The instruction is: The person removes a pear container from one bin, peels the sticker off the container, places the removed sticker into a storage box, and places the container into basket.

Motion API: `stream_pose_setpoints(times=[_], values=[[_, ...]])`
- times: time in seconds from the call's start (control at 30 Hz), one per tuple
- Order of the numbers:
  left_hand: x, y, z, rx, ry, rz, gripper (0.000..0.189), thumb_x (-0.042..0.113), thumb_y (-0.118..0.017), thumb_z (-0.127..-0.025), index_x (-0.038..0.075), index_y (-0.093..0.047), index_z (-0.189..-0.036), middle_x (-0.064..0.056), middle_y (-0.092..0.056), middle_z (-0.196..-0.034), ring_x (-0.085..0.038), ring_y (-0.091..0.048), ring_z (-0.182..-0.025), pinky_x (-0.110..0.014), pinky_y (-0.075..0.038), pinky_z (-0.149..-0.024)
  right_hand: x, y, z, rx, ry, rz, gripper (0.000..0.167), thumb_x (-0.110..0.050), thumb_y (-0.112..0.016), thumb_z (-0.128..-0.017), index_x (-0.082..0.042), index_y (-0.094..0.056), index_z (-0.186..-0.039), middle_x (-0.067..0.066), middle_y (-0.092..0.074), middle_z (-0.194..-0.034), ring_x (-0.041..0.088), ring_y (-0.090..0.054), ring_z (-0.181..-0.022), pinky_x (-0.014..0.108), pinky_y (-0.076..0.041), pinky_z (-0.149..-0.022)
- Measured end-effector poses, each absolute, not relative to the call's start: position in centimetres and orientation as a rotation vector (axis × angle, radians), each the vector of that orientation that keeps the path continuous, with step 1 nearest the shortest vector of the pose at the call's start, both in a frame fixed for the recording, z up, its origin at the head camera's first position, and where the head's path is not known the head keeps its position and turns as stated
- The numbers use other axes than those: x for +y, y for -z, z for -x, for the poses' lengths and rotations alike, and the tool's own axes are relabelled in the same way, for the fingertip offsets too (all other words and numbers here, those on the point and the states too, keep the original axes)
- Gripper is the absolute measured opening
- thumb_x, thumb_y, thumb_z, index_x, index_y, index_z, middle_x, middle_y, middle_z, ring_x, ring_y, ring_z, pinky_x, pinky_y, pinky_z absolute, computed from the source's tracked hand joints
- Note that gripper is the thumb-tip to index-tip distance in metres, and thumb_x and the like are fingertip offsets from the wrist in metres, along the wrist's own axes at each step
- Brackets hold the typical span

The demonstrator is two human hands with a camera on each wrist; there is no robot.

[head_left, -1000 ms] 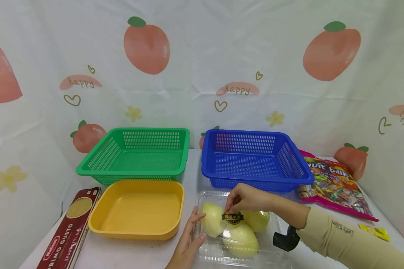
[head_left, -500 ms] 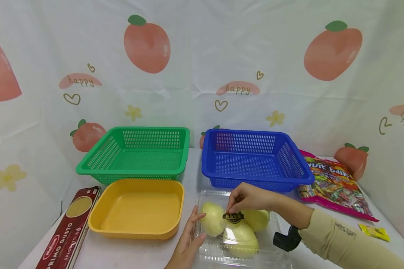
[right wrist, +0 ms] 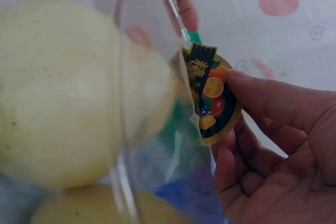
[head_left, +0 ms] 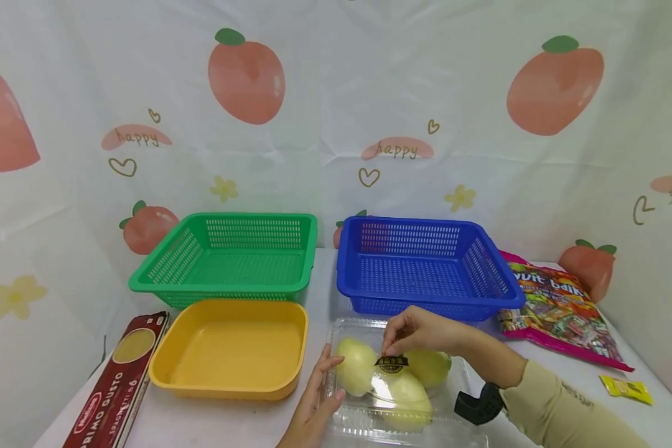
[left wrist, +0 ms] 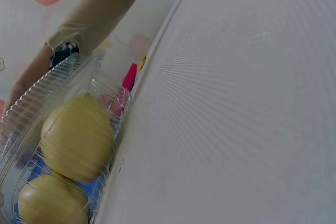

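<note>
A clear plastic clamshell box [head_left: 369,418] holds three pale yellow, melon-like fruits [head_left: 355,367]. On its lid is a black and gold sticker [head_left: 392,367]. My right hand [head_left: 417,330] pinches the far edge of this sticker between thumb and fingers. In the right wrist view, part of the sticker [right wrist: 218,95] is folded up off the plastic, showing printed fruit. My left hand [head_left: 315,401] rests along the box's left side, fingers extended and thumb near the front left corner. Two of the fruits [left wrist: 79,140] show through the plastic in the left wrist view.
A yellow basin [head_left: 229,348] stands left of the box, with a red spaghetti pack [head_left: 117,379] beyond it. Behind are a green basket [head_left: 241,267] and a blue basket [head_left: 409,274]. At right lie a candy bag [head_left: 560,311] and a small yellow packet [head_left: 626,389].
My right hand has shifted slightly to the right, still pinching the sticker, and its forearm sits a little lower. The left hand stays at the box's side.
</note>
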State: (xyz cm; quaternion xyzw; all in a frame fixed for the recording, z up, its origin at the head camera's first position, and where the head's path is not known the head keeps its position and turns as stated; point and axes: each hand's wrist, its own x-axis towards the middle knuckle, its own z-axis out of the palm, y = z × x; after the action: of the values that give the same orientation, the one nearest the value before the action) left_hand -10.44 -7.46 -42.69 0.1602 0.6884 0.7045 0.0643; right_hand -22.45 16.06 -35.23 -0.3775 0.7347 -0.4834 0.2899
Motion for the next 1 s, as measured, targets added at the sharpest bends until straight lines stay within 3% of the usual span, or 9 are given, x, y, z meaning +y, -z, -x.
stream_pose_setpoints(times=[0.3,0.57,1.0], values=[[-7.55,42.96,10.58,2.069,-2.12,-0.46,0.044,0.018,-0.043,-0.098,0.009,-0.03,-0.139,-0.013,0.01,-0.157,-0.035,0.018,-0.141,-0.06,0.009,-0.108,16.28,35.47,22.43,1.898,1.347,1.05,0.022,-0.007,-0.062,-0.087,0.014,-0.064,-0.093,0.003,-0.068,-0.09,0.006,-0.061,-0.084,0.02,-0.053,-0.076],[-7.66,42.87,10.58,2.054,-2.123,-0.473,0.044,0.017,-0.042,-0.098,0.009,-0.029,-0.14,-0.013,0.012,-0.157,-0.035,0.019,-0.141,-0.062,0.011,-0.108,16.6,35.84,22.72,1.851,1.398,1.066,0.023,-0.006,-0.061,-0.087,0.016,-0.063,-0.093,-0.002,-0.066,-0.09,0.006,-0.06,-0.086,0.02,-0.053,-0.077],[-7.61,42.95,10.61,2.065,-2.094,-0.473,0.046,0.017,-0.042,-0.098,0.008,-0.027,-0.14,-0.01,0.012,-0.157,-0.029,0.016,-0.141,-0.055,0.008,-0.109,17.02,35.96,22.87,1.743,1.489,1.104,0.024,-0.002,-0.06,-0.087,0.022,-0.058,-0.092,-0.005,-0.065,-0.09,0.004,-0.06,-0.084,0.019,-0.052,-0.076]])
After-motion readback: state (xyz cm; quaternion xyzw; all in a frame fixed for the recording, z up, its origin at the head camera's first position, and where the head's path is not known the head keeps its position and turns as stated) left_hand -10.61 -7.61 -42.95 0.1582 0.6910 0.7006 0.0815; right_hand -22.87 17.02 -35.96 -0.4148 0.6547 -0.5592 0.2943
